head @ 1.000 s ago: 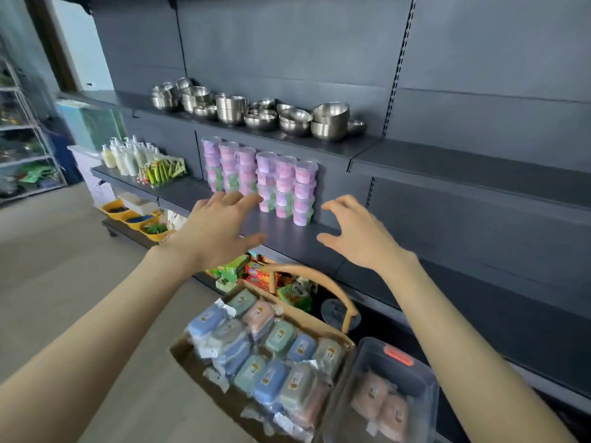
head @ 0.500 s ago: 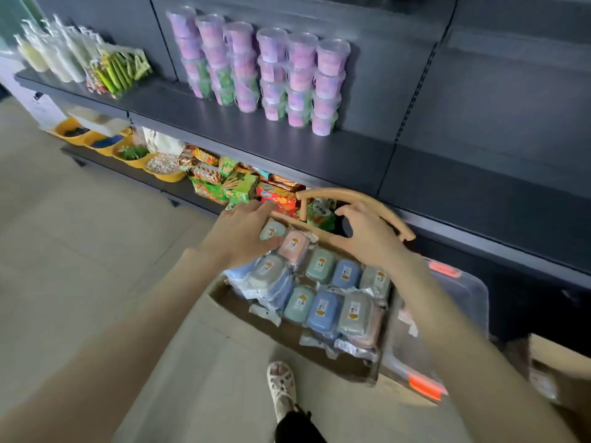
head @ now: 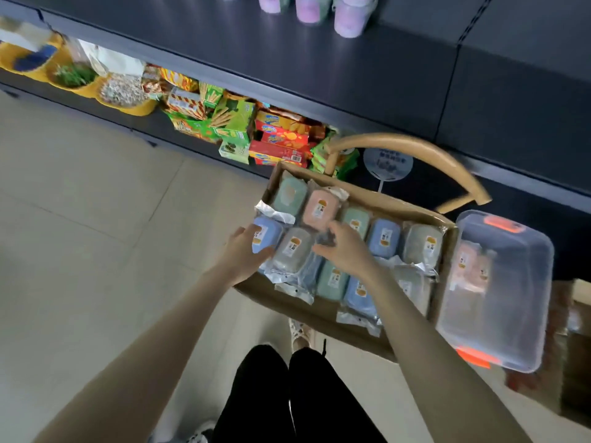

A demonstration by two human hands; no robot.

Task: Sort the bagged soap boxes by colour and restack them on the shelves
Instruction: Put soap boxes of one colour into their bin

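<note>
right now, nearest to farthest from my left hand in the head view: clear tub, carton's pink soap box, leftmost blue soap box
1. blue soap box, at the left hand fingertips
2. pink soap box, back row
3. clear tub, far right

A single head-worn wide-angle camera looks steeply down and forward from standing height. It faces a dark shelf (head: 287, 52) that runs across the top of the frame, its edges bowed by the lens. Both forearms enter from the bottom corners and meet at centre, where the left hand (head: 244, 251) and right hand (head: 343, 247) sit over a cardboard box (head: 323, 314), near the lens. The wearer's black trousers (head: 287, 394) fill the bottom centre and pale floor (head: 80, 203) fills the left. The upper edge is blurred.
</note>
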